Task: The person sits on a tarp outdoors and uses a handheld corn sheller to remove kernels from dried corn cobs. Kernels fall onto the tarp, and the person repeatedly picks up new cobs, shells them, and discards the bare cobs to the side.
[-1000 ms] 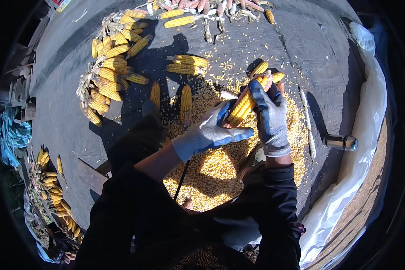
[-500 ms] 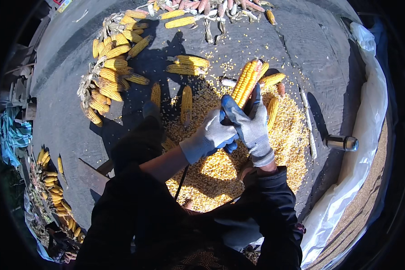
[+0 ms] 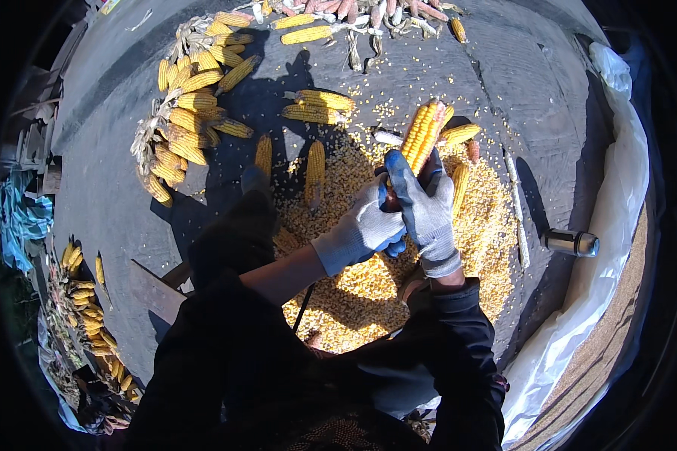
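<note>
Both my hands, in grey gloves with blue palms, meet over a heap of loose corn kernels (image 3: 489,259). My right hand (image 3: 429,218) is closed around a yellow ear of corn (image 3: 423,135), which slants up and away from me. Against its lower end presses my left hand (image 3: 365,225), fingers curled in. A reddish, kernel-free stretch of cob shows between the hands; the gloves hide the rest of that end. More ears lie just beyond the right hand, among them a yellow ear (image 3: 459,188) on the heap.
Bunched husked ears (image 3: 192,120) lie at the left, and pale and reddish cobs (image 3: 353,11) along the far side. Two ears (image 3: 316,107) rest on the dark sheet. At the right are a metal flask (image 3: 572,242), a thin stick (image 3: 517,210) and white plastic sheeting (image 3: 617,165).
Both hands have shifted slightly to the right. My left hand has pushed closer against the right, and more of the reddish lower cob shows between them.
</note>
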Demonstrator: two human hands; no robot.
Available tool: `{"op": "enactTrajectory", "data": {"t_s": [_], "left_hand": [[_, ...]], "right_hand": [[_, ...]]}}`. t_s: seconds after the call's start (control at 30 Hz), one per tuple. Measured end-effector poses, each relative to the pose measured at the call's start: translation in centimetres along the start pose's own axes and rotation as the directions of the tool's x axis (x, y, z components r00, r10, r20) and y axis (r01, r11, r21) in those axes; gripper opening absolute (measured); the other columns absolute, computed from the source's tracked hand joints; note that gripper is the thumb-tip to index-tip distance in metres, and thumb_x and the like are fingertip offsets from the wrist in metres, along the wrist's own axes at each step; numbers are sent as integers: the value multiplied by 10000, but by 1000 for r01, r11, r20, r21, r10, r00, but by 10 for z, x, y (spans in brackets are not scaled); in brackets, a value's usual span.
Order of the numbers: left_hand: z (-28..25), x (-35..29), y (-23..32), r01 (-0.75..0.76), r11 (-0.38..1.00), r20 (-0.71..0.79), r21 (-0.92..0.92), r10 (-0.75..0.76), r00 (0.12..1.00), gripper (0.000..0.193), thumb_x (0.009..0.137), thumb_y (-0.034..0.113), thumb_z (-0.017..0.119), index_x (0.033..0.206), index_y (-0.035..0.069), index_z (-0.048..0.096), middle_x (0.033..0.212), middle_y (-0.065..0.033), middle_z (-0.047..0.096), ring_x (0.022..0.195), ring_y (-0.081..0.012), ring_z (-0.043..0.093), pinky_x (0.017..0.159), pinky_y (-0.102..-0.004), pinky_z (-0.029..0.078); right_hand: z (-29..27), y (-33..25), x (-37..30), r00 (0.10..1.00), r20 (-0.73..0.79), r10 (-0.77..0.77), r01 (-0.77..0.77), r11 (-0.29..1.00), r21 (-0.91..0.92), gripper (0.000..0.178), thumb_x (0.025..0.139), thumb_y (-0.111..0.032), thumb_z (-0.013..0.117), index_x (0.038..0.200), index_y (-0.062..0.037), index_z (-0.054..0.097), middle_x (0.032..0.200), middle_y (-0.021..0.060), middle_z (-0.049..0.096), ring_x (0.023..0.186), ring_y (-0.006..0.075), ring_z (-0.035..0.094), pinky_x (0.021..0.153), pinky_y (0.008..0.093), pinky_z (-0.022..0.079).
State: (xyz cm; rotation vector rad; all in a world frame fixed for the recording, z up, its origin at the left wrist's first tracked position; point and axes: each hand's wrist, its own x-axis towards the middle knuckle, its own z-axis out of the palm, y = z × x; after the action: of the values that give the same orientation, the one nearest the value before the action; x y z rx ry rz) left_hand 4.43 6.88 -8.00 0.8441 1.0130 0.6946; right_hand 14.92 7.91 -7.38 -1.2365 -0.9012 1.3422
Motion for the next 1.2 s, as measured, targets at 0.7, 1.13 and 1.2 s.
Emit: {"op": "enactTrajectory", "data": {"t_s": [0.7,1.13,1.2], "left_hand": [[-21,-9,17,236,966,274,-107,-200,941,185,871,160,626,899,-20,594,657,-42,563,511,-121,533,467,-258,439],[-10,-11,9,257,954,334,-154,-195,922,229,839,103,649,1024,-4,566,716,-25,560,594,-88,535,526,-243,451],[-14,-1,-14,330,891,358,-312,-212,909,276,823,67,655,1070,17,543,718,-21,555,592,-86,528,524,-247,451]], "right_hand": [[-20,0,15,912,-129,-389,249,776,-579,380,961,-307,494,1140,20,569,738,9,590,645,73,523,582,225,452],[-39,14,30,828,-173,-534,359,741,-567,374,974,-293,457,1144,17,580,728,55,628,565,84,507,513,254,427],[-32,2,23,947,-210,-241,220,968,-119,395,971,-334,465,1135,1,594,797,-36,592,610,42,450,509,201,381]]}}
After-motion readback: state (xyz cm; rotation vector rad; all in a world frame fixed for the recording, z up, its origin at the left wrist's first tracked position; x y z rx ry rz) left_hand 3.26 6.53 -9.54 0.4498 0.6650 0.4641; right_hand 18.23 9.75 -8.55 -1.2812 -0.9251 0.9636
